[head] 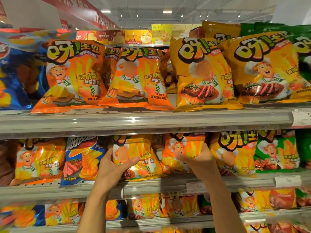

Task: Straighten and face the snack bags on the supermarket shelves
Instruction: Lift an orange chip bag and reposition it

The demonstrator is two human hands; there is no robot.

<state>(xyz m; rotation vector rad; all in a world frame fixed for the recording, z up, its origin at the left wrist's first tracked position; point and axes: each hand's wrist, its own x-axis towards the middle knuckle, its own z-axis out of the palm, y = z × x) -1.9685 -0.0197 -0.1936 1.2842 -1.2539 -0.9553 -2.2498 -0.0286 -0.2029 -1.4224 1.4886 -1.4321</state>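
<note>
On the middle shelf [151,186] my left hand [114,167] grips a yellow snack bag [143,158] by its left side, thumb across the front. The bag stands upright and faces outward. Beside it my right hand [199,163] grips an orange snack bag [183,148], fingers curled round its right edge; that bag leans a little behind the yellow one. A blue ridged-chip bag [82,158] stands left of my left hand, and another yellow bag [230,153] stands right of my right hand.
The top shelf [134,120] carries two orange bags [74,74] and yellow steak-flavour bags [203,73] facing out. Green bags [277,152] sit at the right of the middle shelf. A lower shelf holds several more bags. Price tags [196,186] hang on the shelf rails.
</note>
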